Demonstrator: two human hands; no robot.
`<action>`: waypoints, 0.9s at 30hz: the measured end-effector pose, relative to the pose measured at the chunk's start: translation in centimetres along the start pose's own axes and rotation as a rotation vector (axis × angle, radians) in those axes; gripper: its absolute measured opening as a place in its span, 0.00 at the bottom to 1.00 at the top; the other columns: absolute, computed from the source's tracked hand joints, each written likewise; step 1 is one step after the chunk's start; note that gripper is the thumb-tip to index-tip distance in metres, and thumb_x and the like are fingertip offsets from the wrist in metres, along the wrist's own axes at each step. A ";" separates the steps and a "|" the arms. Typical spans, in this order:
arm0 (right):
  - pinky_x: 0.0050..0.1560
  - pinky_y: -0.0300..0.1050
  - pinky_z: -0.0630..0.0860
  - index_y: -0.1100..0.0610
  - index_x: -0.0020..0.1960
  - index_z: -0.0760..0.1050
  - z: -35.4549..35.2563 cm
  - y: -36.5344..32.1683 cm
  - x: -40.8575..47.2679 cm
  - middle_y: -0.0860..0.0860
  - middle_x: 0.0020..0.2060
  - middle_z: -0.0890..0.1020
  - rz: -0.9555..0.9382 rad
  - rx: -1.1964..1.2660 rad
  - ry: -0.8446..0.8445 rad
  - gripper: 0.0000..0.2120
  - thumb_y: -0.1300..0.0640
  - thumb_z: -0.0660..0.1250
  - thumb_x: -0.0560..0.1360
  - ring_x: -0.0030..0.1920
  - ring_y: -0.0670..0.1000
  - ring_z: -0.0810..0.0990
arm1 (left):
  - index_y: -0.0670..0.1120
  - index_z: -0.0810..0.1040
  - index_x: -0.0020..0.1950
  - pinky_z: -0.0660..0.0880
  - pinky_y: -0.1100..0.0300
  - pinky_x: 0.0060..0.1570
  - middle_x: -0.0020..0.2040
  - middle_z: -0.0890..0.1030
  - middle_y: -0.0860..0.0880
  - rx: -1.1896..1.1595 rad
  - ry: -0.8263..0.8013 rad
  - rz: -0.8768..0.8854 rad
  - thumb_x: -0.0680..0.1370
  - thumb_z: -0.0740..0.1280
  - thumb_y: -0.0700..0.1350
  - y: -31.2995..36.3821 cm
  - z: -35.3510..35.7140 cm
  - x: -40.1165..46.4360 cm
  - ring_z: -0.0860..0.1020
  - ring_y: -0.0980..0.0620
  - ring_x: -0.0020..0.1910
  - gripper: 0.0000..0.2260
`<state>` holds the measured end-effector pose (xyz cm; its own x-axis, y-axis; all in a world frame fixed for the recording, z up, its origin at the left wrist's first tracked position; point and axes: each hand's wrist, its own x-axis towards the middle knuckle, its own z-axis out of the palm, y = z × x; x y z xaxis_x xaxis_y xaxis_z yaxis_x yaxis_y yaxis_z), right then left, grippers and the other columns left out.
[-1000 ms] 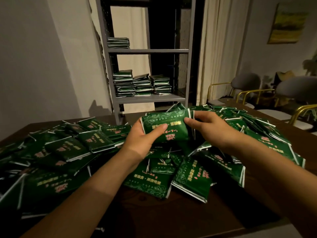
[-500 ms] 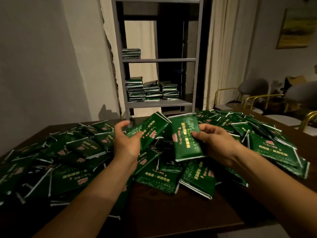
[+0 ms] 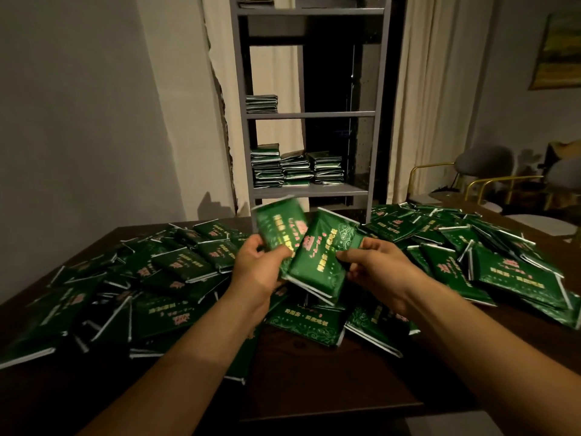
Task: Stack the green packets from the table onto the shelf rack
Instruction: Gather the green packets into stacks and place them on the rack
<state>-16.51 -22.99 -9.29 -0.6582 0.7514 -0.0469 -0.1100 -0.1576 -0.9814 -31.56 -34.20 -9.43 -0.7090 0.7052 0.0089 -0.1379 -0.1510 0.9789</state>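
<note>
Several green packets (image 3: 176,269) lie heaped across the dark table (image 3: 314,379). My left hand (image 3: 254,269) grips one green packet (image 3: 278,226), held upright and blurred. My right hand (image 3: 371,265) grips a second green packet (image 3: 323,256), tilted and overlapping the first. Both are raised above the pile at table centre. Behind the table stands the grey shelf rack (image 3: 309,191), with three stacks of packets (image 3: 295,166) on its lower shelf and a small stack (image 3: 261,103) on the shelf above.
More packets (image 3: 515,272) spread over the table's right side. Chairs with gold frames (image 3: 471,180) stand at the right. Cream curtains (image 3: 437,99) hang beside the rack, a grey wall (image 3: 78,114) is at the left, and a painting (image 3: 556,51) hangs at the far right.
Both hands have lifted their packets higher and brought them together so they overlap. The view has tilted up, showing more of the rack.
</note>
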 end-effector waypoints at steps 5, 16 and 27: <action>0.42 0.49 0.83 0.57 0.58 0.70 0.0 0.4 -0.7 0.56 0.42 0.76 0.014 0.089 -0.066 0.19 0.74 0.67 0.73 0.34 0.49 0.82 | 0.43 0.73 0.58 0.80 0.37 0.55 0.57 0.82 0.39 -0.144 -0.005 -0.024 0.78 0.63 0.32 0.2 -0.7 -0.5 0.82 0.38 0.56 0.11; 0.56 0.49 0.82 0.64 0.61 0.71 3.1 0.6 -1.7 0.58 0.44 0.87 0.059 0.317 -0.068 0.13 0.65 0.67 0.78 0.46 0.54 0.87 | 0.34 0.71 0.66 0.80 0.40 0.58 0.55 0.84 0.36 -0.193 -0.069 -0.003 0.78 0.67 0.32 0.3 -2.9 -1.9 0.84 0.39 0.54 0.16; 0.47 0.50 0.84 0.62 0.63 0.68 8.5 0.3 -2.4 0.58 0.52 0.83 -0.056 0.132 -0.002 0.22 0.67 0.73 0.73 0.44 0.54 0.86 | 0.49 0.78 0.56 0.84 0.46 0.48 0.52 0.86 0.45 0.197 -0.035 0.204 0.75 0.75 0.42 3.6 -5.6 -3.3 0.86 0.47 0.47 0.12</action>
<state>-21.27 -30.32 -7.88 -0.6499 0.7600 0.0076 -0.2432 -0.1985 -0.9494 -33.62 -40.94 -7.12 -0.6835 0.6982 0.2131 0.1446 -0.1567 0.9770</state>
